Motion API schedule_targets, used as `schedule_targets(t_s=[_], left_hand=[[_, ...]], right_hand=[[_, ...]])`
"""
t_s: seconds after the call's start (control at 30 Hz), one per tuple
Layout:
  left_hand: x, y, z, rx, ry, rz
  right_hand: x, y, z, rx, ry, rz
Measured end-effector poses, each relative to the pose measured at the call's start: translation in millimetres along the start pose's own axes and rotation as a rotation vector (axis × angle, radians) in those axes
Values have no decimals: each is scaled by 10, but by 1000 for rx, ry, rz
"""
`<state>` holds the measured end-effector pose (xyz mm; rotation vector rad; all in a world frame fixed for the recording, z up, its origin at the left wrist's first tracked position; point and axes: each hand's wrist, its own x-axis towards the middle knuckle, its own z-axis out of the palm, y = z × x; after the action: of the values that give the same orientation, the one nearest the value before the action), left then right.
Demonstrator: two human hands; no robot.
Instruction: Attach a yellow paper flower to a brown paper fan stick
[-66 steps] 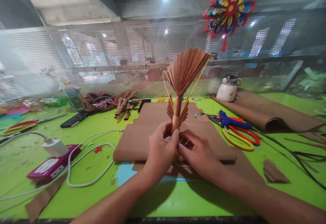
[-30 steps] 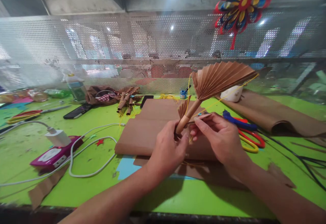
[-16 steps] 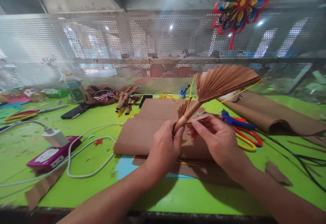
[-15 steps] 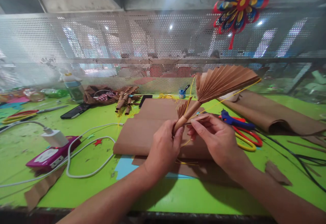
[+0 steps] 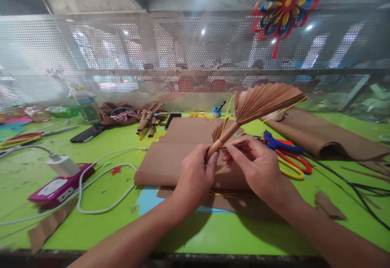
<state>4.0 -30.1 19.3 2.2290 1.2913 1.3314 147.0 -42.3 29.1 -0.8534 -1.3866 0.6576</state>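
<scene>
My left hand [image 5: 196, 170] is closed round the lower end of a rolled brown paper handle. From the handle's top spreads a pleated brown paper fan [image 5: 265, 102], tilted up to the right. Yellow string [image 5: 278, 112] runs from the fan's outer edge down towards the handle. A smaller pleated piece [image 5: 217, 132] sticks out on the handle's left side. Beside the handle, my right hand [image 5: 256, 162] pinches a folded strip of brown paper [image 5: 239, 141] between thumb and fingers. Beneath both hands lies a folded sheet of brown paper [image 5: 164, 162].
Right of my hands lie a blue glue gun [image 5: 280, 144], red-yellow scissors [image 5: 294, 166] and a brown paper roll [image 5: 323, 134]. To the left are a purple power strip [image 5: 61, 188] with a white cable, a phone [image 5: 89, 133] and rolled paper pieces [image 5: 150, 119]. A perforated screen [image 5: 170, 56] stands behind.
The fan's outer end has dipped slightly and shifted left. Both hands keep nearly the same hold, and the whole view has moved a little.
</scene>
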Motion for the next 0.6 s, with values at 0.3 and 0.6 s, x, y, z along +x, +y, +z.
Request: schedule_targets(t_s=[0.3, 0.6], left_hand=[[-14, 17, -18, -51, 5, 0], [6, 18, -13, -111, -13, -56]], right_hand=[[21, -18, -6, 49, -9, 99], [32, 18, -3, 89, 6, 165]])
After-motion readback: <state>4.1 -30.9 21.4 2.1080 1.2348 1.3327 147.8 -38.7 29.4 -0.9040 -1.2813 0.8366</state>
